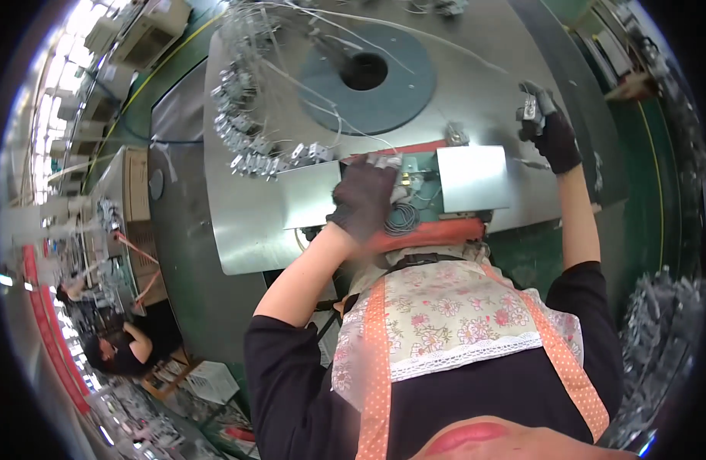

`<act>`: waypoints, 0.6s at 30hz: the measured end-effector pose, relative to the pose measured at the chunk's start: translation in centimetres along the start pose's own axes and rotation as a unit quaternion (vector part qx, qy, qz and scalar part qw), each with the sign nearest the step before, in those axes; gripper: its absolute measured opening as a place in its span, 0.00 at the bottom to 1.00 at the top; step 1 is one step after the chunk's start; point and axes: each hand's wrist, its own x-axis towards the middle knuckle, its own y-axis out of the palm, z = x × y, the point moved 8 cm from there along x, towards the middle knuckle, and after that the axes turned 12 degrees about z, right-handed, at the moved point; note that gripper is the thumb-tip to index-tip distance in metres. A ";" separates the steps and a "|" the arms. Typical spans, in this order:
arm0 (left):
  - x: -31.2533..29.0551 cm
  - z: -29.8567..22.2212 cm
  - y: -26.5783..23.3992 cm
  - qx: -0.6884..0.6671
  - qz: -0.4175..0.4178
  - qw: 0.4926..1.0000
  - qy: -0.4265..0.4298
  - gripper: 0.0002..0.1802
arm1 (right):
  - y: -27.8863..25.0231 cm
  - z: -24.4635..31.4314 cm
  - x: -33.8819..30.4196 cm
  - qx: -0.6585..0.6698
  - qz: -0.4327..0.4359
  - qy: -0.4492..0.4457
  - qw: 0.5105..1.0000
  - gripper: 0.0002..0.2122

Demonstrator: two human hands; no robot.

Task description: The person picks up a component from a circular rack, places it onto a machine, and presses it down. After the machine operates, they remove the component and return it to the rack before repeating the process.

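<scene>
My left hand [363, 198], in a dark glove, reaches in between two bright metal plates, the left plate [311, 195] and the right plate [472, 178]. Its fingers are bent together over small parts at the left side of the gap; what they grip is hidden. A brass-coloured piece [406, 179] shows just beside the fingertips. Under them lies a coil of thin grey cable [401, 220]. Raised at the right over the table, my right hand [551, 132], also gloved, is closed on a small silver metal block [530, 107].
Several silver metal blocks [249, 162] with pale wires curve along the left of the metal table [246, 230]. A blue-grey disc [414, 84] with a dark central hole lies farther back. A red padded strip [437, 233] runs along the near edge. Another person [123, 349] sits far left.
</scene>
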 end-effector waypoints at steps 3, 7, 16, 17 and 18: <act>-0.1 0.3 1.0 0.036 0.058 0.997 -0.018 0.27 | 2.1 -2.0 -2.0 0.043 -0.067 0.079 0.994 0.17; 0.4 0.2 0.9 -0.012 0.023 0.999 0.020 0.31 | 4.6 -3.6 -2.4 0.080 -0.086 0.116 0.986 0.17; 0.1 0.9 1.2 0.000 -0.004 1.000 0.022 0.32 | 14.8 6.0 -6.5 -0.783 -0.219 -0.145 0.564 0.30; 0.1 0.9 1.1 0.004 -0.003 1.000 0.028 0.32 | 15.7 6.0 -6.5 -0.813 -0.188 -0.164 0.526 0.28; -0.1 0.9 1.3 0.003 -0.002 1.000 0.028 0.32 | 16.6 5.9 -6.6 -0.840 -0.157 -0.183 0.486 0.27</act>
